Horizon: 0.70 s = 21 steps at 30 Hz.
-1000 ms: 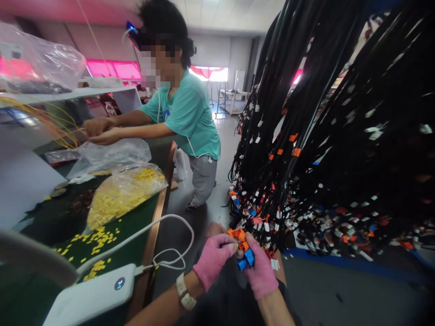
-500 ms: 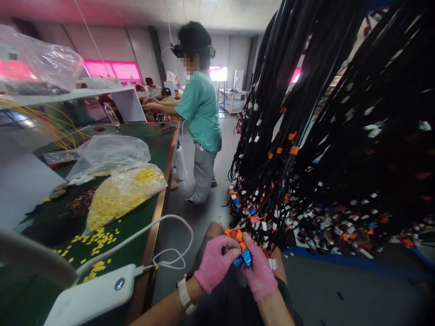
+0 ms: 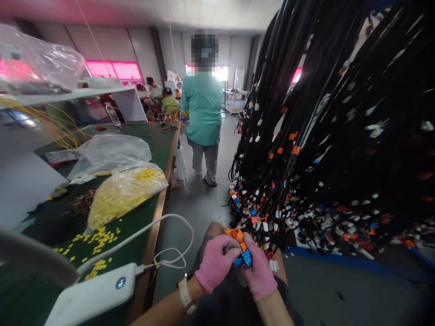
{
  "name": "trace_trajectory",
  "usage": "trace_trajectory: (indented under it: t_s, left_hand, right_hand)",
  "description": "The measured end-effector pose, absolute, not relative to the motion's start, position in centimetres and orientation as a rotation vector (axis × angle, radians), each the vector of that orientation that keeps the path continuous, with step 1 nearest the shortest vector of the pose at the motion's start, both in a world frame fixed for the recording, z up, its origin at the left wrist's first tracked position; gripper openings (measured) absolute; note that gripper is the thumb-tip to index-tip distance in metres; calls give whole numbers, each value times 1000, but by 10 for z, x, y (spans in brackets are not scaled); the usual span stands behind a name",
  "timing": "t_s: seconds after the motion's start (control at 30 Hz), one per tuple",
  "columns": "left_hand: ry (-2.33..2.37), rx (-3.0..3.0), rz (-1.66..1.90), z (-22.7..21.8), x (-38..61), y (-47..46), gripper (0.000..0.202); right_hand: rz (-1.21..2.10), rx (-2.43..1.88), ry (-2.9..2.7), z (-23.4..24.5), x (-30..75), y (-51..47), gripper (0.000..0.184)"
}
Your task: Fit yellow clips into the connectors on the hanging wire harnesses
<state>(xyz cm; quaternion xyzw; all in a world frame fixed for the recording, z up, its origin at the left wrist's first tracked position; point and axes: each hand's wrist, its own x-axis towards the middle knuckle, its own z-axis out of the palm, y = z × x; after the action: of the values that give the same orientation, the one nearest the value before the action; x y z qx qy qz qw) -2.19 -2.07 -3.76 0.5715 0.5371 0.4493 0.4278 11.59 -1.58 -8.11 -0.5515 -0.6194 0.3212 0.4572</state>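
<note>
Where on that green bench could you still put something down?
Bare green bench shows beyond the clear bag, toward the far phone. Nearer, it is crowded: yellow-parts bag, loose yellow bits, white cable, power bank.

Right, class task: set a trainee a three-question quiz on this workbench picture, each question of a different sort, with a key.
1. True or false: the left hand and right hand both wear pink gloves.
2. Which colours are the connectors pinched between the two hands? A) green and white B) orange and blue C) yellow and black
3. What fills the clear bag on the green bench?

Key
1. True.
2. B: orange on top, blue below, at the end of the black wire bundle.
3. Small yellow parts; more lie loose in front of it, near the white power bank.
</note>
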Motion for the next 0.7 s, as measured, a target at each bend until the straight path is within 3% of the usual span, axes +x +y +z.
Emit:
trace_trajectory:
  t_s: [0.23, 0.47, 0.7]
  left_hand:
    - [1310, 1351, 1166, -36, -21, -19, 11]
    - [978, 1102, 1083, -39, -28, -13, 23]
    - [1062, 1155, 1107, -47, -25, -18, 14]
  right_hand:
    - [794, -1314, -1556, -79, 116, -18, 52]
    - [815, -1318, -1485, -81, 120, -26, 47]
    - [765, -1341, -1530, -84, 122, -29, 48]
